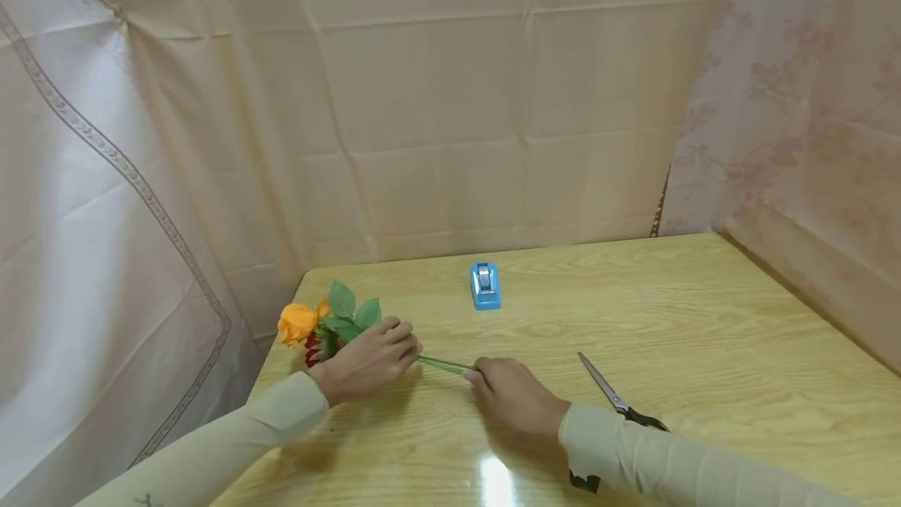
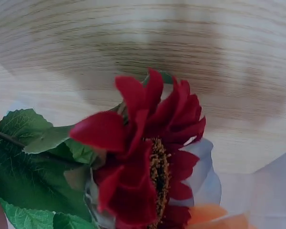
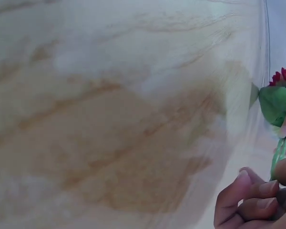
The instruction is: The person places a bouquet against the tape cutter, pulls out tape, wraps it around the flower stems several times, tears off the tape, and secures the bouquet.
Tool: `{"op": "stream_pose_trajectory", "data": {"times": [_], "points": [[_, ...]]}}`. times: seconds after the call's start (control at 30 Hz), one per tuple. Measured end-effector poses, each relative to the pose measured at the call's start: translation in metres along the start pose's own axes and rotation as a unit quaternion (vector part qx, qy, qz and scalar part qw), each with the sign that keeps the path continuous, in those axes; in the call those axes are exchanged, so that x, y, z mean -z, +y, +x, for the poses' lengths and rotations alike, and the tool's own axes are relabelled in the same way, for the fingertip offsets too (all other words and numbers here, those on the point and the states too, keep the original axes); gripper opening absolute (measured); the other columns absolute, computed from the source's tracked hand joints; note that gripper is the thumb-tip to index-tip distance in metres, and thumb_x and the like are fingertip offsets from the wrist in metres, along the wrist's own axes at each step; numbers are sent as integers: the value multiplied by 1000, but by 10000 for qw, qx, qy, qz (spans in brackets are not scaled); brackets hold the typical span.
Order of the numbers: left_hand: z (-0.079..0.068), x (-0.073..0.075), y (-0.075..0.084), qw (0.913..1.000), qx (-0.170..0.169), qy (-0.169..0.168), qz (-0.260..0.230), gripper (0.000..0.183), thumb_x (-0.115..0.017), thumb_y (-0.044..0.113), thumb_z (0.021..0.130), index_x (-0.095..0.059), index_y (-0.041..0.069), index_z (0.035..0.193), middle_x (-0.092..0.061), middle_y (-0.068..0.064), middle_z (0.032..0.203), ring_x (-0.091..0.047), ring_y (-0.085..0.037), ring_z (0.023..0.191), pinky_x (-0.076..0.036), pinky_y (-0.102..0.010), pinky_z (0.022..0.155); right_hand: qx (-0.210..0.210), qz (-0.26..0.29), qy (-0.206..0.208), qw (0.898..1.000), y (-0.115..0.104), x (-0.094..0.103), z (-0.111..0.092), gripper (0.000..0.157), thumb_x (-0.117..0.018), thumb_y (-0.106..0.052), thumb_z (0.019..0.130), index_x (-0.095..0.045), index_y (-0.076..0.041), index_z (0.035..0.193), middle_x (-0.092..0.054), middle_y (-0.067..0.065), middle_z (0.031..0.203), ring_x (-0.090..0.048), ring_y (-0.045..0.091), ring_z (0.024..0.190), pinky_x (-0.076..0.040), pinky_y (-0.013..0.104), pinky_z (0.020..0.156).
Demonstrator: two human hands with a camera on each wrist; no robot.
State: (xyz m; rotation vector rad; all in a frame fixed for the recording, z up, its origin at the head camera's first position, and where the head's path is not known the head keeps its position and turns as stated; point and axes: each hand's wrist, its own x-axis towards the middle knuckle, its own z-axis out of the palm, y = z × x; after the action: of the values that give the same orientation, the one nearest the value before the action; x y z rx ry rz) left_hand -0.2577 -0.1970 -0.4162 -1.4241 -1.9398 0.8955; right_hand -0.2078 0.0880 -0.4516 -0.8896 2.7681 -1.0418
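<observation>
Artificial flowers lie sideways at the table's left: an orange rose (image 1: 296, 324) and, partly behind the wrist, a red flower (image 1: 312, 350) with green leaves (image 1: 342, 300). My left hand (image 1: 375, 358) grips their stems just below the leaves. Farther down, my right hand (image 1: 517, 395) holds the ends of the green stems (image 1: 442, 365) between curled fingers. Up close in the left wrist view, the red flower (image 2: 133, 138) shows a brown-gold centre. The right wrist view catches the curled right hand (image 3: 255, 205) at its lower right corner, around the stems (image 3: 278, 155).
A blue tape dispenser (image 1: 486, 288) stands toward the back of the wood-grain table (image 1: 704, 319). Scissors (image 1: 607, 387) with black handles lie beside the right forearm, partly covered by the sleeve. Cloth curtains (image 1: 450, 100) hang behind and at both sides.
</observation>
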Motion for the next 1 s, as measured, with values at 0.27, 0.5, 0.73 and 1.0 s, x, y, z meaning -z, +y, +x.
{"op": "stream_pose_trajectory", "data": {"times": [0.27, 0.5, 0.73, 1.0], "points": [[8, 1, 5, 9998, 68, -26, -189, 26, -65, 22, 102, -71, 8, 122, -69, -4, 112, -48, -24, 100, -40, -36, 90, -473, 445, -147, 9978, 6, -2, -4, 30, -47, -31, 111, -55, -12, 90, -46, -5, 67, -40, 6, 55, -36, 23, 50], [14, 2, 7, 9997, 101, 0, -234, 29, -67, 24, 100, -71, 8, 124, -69, -4, 113, -49, -24, 101, -41, -36, 91, -622, 292, -111, 9976, 9, -2, -5, 39, -40, -38, 112, -54, -12, 87, -45, -5, 65, -37, 7, 53, -33, 24, 48], [18, 4, 11, 9979, 463, 265, -378, 24, -71, 24, 99, -74, 7, 115, -73, -3, 105, -53, -26, 101, -43, -38, 92, -449, -78, -175, 9988, 18, 8, -5, 44, -35, -43, 112, -53, -15, 84, -42, -6, 64, -36, 7, 54, -34, 25, 50], [23, 6, 11, 9963, 615, 551, -222, 20, -58, 16, 106, -74, 5, 106, -73, -5, 97, -53, -27, 97, -41, -39, 91, -489, -8, -301, 9984, 26, 24, -6, 45, -34, -46, 112, -54, -14, 86, -42, -5, 67, -36, 8, 58, -35, 26, 54]]}}
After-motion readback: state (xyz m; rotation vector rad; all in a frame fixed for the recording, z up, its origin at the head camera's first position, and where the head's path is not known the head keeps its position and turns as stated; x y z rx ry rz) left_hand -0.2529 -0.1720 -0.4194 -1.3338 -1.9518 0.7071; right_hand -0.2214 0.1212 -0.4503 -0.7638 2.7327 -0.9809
